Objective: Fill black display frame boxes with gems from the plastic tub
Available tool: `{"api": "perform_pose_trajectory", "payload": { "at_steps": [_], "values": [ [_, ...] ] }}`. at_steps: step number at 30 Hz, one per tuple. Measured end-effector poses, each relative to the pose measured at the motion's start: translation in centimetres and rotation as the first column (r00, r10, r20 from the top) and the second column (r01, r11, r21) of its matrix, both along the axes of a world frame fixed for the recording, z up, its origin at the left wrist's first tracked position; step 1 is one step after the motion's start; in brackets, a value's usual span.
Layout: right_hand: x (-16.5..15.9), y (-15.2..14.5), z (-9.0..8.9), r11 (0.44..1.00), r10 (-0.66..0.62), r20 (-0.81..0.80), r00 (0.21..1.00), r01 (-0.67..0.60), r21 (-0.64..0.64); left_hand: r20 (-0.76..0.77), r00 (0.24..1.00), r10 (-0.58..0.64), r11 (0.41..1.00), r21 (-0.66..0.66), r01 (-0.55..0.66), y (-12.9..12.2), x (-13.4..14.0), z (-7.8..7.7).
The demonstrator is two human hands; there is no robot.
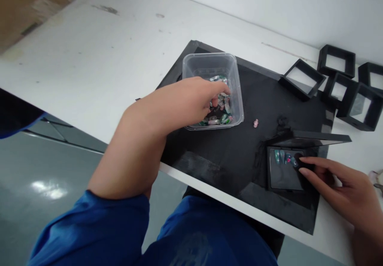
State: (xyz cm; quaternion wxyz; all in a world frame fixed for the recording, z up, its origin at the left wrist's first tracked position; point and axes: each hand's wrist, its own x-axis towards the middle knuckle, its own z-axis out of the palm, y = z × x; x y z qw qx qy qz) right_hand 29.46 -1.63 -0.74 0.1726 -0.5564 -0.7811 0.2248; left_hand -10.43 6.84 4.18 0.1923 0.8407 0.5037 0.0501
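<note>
My left hand (203, 98) reaches down into a clear plastic tub (239, 114), among shiny green, silver and pink press-on nails (224, 119). Its fingers are bent and apart, and I see nothing gripped between them. On the right, a shallow black case (271, 178) lies with its lid (317, 139) raised. A short row of bluish-green press-on nails (283, 157) sits along the upper part of its inside. At the end of that row, the thumb and forefinger of my right hand (338, 180) close round something small and dark that I cannot make out.
A black mat (206, 170) lies under the tub and the case on a white table (119, 58). One small pink piece (255, 123) lies between them. Several black square frames (302, 80) stand at the back right. A cardboard box (32, 6) is at the far left.
</note>
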Motion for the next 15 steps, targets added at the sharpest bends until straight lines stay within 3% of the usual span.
{"api": "perform_pose_trajectory", "payload": {
  "at_steps": [3,15],
  "values": [
    [0.1,-0.1,-0.1,1.0,0.013,-0.004,1.0,-0.013,0.013,-0.034,0.999,0.005,0.996,-0.094,-0.008,0.0,0.2,0.5],
    [0.1,-0.2,0.0,1.0,-0.007,0.012,1.0,0.007,-0.027,0.164,0.986,-0.044,0.998,0.051,0.036,-0.4,0.6,1.4]
  ]
}}
